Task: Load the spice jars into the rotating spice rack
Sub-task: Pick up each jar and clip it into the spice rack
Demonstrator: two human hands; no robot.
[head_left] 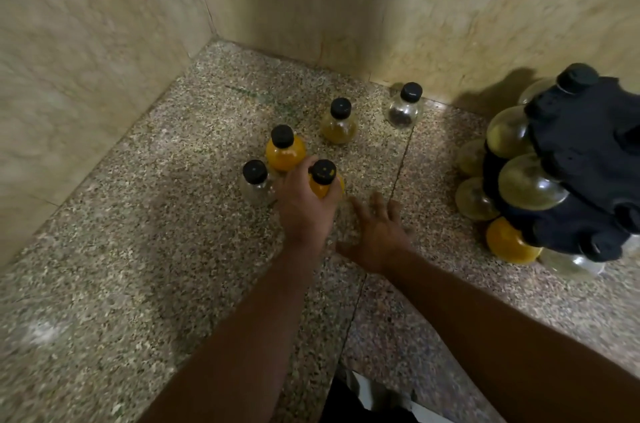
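On the speckled table (pixel 138 249), left hand (pixel 304 211) clamps an orange jar (pixel 323 181); right hand (pixel 377 232) is spread, empty. Four jars wait; rack (pixel 585 166) looks mostly loaded.

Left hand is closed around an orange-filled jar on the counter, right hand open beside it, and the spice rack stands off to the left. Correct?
Not quite: the head view shows the spice rack standing to the right, not the left. The rest holds: the left hand grips the orange-filled jar on the counter, the right hand open beside it.
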